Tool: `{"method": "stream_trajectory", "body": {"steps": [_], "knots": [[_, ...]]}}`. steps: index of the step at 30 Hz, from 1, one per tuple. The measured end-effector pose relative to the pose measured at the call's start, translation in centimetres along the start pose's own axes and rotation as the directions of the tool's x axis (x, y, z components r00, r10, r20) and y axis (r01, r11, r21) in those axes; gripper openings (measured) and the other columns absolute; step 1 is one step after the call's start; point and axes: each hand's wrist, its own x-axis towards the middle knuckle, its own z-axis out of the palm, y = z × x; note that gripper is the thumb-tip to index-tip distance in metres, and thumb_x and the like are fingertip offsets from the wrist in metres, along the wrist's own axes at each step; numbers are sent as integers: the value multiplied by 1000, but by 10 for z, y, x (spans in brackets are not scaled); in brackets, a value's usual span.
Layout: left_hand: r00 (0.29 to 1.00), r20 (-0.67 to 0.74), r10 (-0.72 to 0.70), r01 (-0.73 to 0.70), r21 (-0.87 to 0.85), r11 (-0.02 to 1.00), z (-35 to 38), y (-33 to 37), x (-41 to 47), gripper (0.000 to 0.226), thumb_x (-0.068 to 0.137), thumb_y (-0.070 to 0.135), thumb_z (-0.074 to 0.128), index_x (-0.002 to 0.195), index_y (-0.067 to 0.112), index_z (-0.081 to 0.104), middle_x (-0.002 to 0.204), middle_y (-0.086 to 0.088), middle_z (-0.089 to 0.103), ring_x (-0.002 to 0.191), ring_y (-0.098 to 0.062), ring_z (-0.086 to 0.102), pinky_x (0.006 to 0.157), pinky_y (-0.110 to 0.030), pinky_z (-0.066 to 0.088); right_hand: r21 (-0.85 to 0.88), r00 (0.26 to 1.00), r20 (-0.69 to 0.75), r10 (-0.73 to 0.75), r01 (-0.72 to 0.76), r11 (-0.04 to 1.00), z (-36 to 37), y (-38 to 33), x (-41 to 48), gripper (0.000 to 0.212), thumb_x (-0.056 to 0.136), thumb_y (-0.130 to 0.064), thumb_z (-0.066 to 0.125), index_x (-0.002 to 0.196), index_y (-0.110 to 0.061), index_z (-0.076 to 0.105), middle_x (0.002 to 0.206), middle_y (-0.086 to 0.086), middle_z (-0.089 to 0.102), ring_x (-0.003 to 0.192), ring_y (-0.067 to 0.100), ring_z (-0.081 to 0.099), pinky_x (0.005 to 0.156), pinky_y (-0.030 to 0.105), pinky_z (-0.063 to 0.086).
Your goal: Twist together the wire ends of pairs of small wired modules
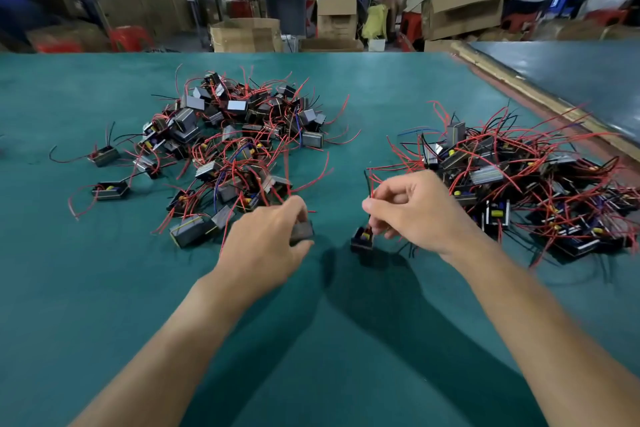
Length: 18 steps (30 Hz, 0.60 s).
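The table cover [104, 305] is matt green and cloth-like, with a faint sheen toward the far edge. The modules [237, 106] have black plastic housings, some faces glossy grey and reflective; their wires [502, 139] wear smooth red or black plastic insulation. The cardboard boxes [464, 7] behind look matt brown.

hands [265, 246] [412, 208]: 2 | module piles [239, 135] [519, 184]: 2 | modules in hands [302, 231] [362, 239]: 2 | table [69, 288]: 1

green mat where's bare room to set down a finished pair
Bare green mat runs along the near edge, left of the left hand and between both forearms. A bare lane lies between the left pile and the right pile, beyond the right hand. Both piles are crowded; stray modules sit left of the left pile.
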Motion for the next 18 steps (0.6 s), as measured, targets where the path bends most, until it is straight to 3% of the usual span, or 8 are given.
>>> {"method": "stream_trajectory", "body": {"steps": [2,4,10,15,18], "knots": [[997,78,6,-12,69,998,3,5,-2,28,86,43,63,102,23,51,100,7,66,99,-26,58,78,-38,45,-100,983,-154,-100,85,991,-2,2,3,23,84,-16,72,61,-15,67,53,3,67,48,14,61,54,31,51],[997,72,7,-10,38,999,3,6,-5,28,87,47,60,104,26,53,103,10,65,101,-22,57,79,-37,45,-176,970,-184,-157,125,977,-5,3,4,16,79,-25,71,64,-20,68,53,6,63,48,15,53,56,34,50],[1000,28,-4,6,-92,996,-5,4,-4,31,94,36,58,123,26,61,118,8,69,111,-24,54,94,-36,42,-324,985,13,-173,168,931,2,4,2,33,86,-29,69,56,-16,63,48,-4,56,46,5,43,54,26,37],[1000,-4,4,-5,-259,966,-9,5,-1,5,90,20,61,96,20,60,98,3,70,100,-19,58,86,-38,43,-358,975,84,-203,220,907,5,7,0,34,88,-29,68,56,-19,60,48,-12,53,47,5,43,53,19,35],[998,-18,-66,54,-385,921,-6,11,-1,23,83,17,68,87,22,45,88,14,69,70,-3,55,71,-30,41,-340,971,57,-232,238,910,5,9,3,24,87,-24,70,64,-23,65,56,-14,59,52,9,50,58,27,43]]}}
